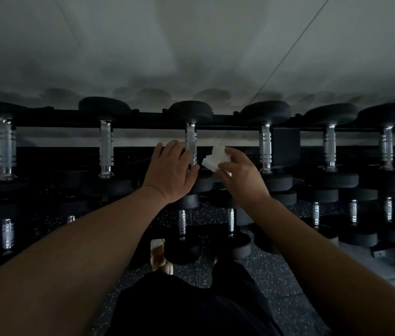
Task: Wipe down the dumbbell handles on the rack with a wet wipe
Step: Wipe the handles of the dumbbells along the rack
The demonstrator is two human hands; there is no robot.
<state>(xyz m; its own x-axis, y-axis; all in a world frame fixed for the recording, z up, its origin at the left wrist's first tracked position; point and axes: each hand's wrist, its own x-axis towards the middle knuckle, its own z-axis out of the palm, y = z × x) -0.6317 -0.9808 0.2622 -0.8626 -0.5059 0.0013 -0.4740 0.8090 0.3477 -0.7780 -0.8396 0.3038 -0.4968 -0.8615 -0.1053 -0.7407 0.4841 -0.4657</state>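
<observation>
Several black dumbbells with chrome handles lie across the top rail of a dark rack (143,129). The middle dumbbell's chrome handle (191,139) runs upward between my two hands. My left hand (171,170) lies flat with straight fingers against the lower part of that handle and its near black head. My right hand (240,175) pinches a folded white wet wipe (214,157) just right of the handle, a small gap apart from it. The handle's lower end is hidden behind my left fingers.
Neighbouring top-row handles stand at left (106,147) and right (265,147). A lower tier holds more dumbbells (182,224). A black upright bracket (286,149) sits right of my right hand. Speckled rubber floor (276,282) and one of my feet (160,257) show below. A pale wall rises behind.
</observation>
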